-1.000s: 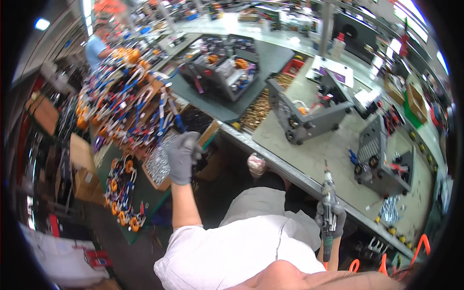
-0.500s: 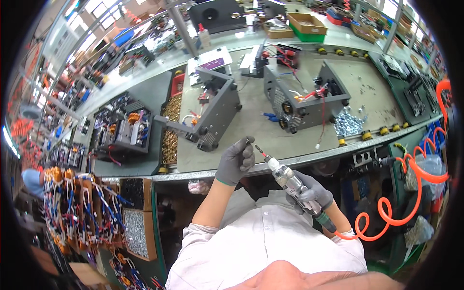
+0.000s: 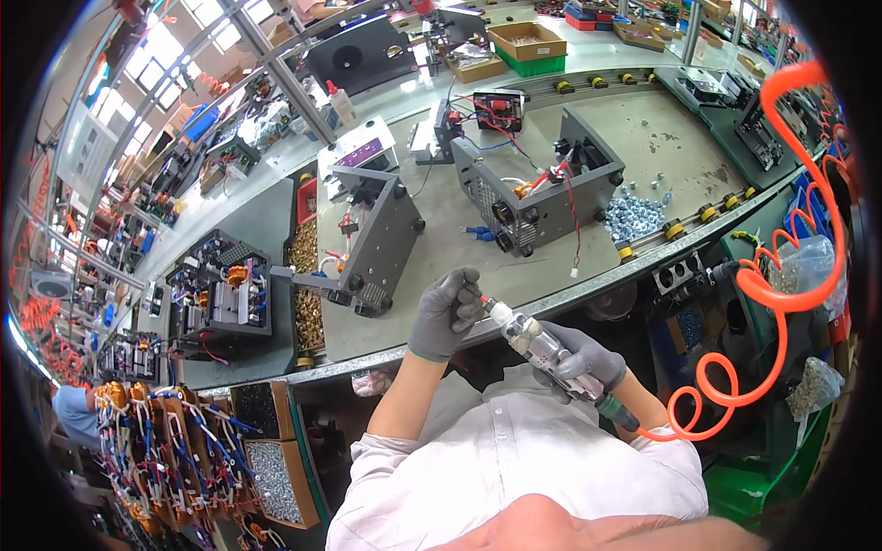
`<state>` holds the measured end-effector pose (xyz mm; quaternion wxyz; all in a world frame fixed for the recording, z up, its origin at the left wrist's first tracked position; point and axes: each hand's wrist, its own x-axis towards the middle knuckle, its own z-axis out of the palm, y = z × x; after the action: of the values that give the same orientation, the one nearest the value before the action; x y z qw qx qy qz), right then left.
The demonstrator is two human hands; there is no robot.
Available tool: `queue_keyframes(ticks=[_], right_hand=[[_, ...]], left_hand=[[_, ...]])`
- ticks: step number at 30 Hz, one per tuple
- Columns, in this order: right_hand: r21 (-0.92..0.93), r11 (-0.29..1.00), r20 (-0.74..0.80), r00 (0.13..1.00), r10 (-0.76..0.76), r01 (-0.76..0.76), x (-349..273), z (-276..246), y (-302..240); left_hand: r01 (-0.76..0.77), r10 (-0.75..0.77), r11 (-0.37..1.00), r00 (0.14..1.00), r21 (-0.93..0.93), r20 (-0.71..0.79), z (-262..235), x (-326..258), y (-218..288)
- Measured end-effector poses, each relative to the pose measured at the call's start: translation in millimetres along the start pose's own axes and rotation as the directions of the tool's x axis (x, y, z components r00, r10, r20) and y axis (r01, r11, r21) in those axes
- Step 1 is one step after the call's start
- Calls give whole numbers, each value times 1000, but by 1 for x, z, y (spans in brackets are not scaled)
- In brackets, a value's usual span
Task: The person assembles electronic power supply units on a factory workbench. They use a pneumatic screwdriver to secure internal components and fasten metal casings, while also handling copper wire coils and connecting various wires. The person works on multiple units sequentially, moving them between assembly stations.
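My right hand (image 3: 588, 358), in a grey glove, is wrapped round an air screwdriver (image 3: 528, 338) with a silver body. Its bit slants up and left toward my left hand (image 3: 445, 317), also gloved in grey. The left fingers are pinched together right at the bit's tip and hide its end; what they hold is too small to make out. Beyond the hands on the bench stand two dark grey metal housings, one to the left (image 3: 369, 243) and one to the right (image 3: 542, 188), with wires and black feet on them.
Loose silver screws (image 3: 634, 219) lie beside the right housing. Brass-coloured fasteners (image 3: 308, 275) fill a strip left of the left housing. An orange coiled air hose (image 3: 781, 312) loops at my right. A part-built unit (image 3: 220, 289) sits far left, above hanging wire harnesses (image 3: 165, 459).
The screwdriver's bit has come up to my left fingertips, which were a little apart from it before. My view has shifted, so the bench appears further left.
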<state>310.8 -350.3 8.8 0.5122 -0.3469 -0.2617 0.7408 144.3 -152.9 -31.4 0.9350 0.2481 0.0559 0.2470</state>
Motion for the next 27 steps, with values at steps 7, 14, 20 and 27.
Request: queue_keyframes(ticks=[7,14,20,27], right_hand=[[-215,965,-129,974,-184,154,-12,2,-7],[-102,953,-348,887,-304,287,-32,-20,-13],[-185,950,-395,865,-308,253,-20,-43,-12],[-157,955,-378,877,-295,254,-9,-45,-18]], left_hand=[[98,157,765,930,636,-333,46,13,-12],[-393,582,-20,743,919,331,64,72,-5],[-261,267,-733,739,628,619,79,156,35],[-287,-74,-757,930,587,359,66,186,43]])
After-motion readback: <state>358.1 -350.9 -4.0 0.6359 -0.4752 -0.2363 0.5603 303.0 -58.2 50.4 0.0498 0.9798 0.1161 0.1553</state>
